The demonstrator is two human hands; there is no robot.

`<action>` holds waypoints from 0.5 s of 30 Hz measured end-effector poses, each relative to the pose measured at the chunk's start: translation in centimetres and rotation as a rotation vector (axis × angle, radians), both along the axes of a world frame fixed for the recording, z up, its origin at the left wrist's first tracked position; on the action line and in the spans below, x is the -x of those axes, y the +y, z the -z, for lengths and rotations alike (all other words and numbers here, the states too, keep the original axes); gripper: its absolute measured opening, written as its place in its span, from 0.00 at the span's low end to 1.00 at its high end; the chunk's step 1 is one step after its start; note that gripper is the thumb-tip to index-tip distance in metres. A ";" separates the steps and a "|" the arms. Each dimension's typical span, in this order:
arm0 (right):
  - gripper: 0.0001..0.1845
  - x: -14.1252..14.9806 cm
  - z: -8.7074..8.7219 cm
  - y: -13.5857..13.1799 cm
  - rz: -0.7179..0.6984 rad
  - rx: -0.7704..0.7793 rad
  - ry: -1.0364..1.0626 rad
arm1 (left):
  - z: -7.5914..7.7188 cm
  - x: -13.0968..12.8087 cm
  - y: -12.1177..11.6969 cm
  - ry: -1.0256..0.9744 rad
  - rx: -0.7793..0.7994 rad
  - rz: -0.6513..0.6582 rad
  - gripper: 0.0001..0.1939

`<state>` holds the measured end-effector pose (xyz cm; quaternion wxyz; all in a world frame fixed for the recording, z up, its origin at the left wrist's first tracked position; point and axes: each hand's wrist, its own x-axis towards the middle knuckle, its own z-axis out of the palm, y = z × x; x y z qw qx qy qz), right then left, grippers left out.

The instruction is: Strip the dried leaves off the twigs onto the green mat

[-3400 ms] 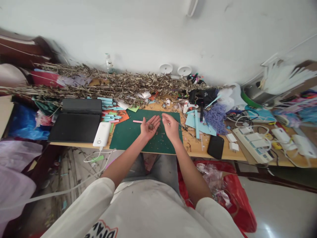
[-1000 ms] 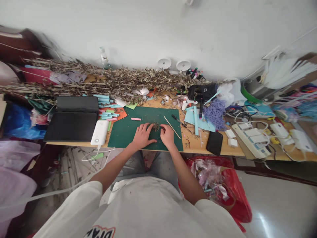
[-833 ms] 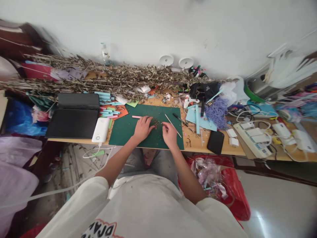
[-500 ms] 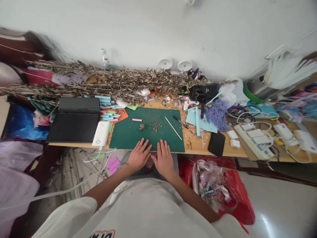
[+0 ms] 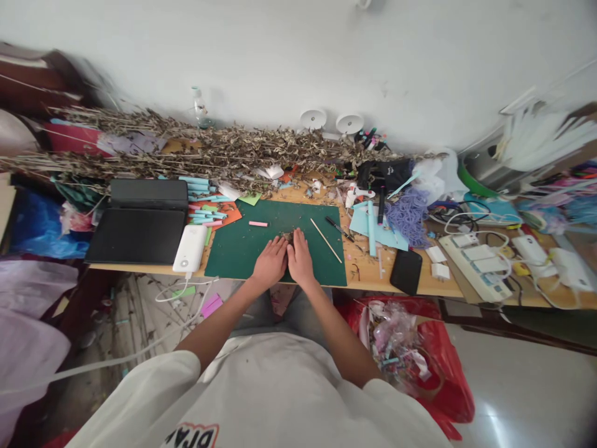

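A green cutting mat (image 5: 233,249) lies on the wooden table in front of me. On it, my left hand (image 5: 271,261) rests palm down with its fingers stretched forward. Close beside it, my right hand (image 5: 301,258) is held with fingers straight, its edge by the mat. Dry brown plant crumbs (image 5: 288,236) show at the fingertips, partly hidden by the hands. A pink paper roll (image 5: 258,223) lies left of the crumbs. To the right are a thin wooden stick (image 5: 325,240) and a black pen (image 5: 339,229).
Dried plant stalks (image 5: 261,149) run along the back. A black tablet case (image 5: 137,236) and white power bank (image 5: 189,247) stand left. A phone (image 5: 406,272), purple shredded strands (image 5: 409,216) and a power strip (image 5: 476,267) lie right. A red bag (image 5: 452,367) sits below the table.
Both hands have moved forward from the mat's front edge and closer together, reaching the crumbs. The small brown clump at left is now hidden from sight.
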<state>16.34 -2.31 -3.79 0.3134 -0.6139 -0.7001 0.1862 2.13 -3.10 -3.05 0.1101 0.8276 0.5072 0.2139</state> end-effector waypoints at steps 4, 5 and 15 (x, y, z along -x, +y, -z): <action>0.28 -0.3 0.0 4.1 -0.002 -0.020 0.229 | 0.1 0.0 0.1 -0.085 0.026 0.001 0.26; 0.29 -0.7 -0.1 4.8 -0.052 -0.005 0.270 | 0.0 0.3 0.2 -0.120 0.048 0.005 0.27; 0.34 0.1 -5.6 2.3 -0.120 -0.090 0.775 | -5.2 -4.1 4.3 -1.568 0.639 -0.140 0.36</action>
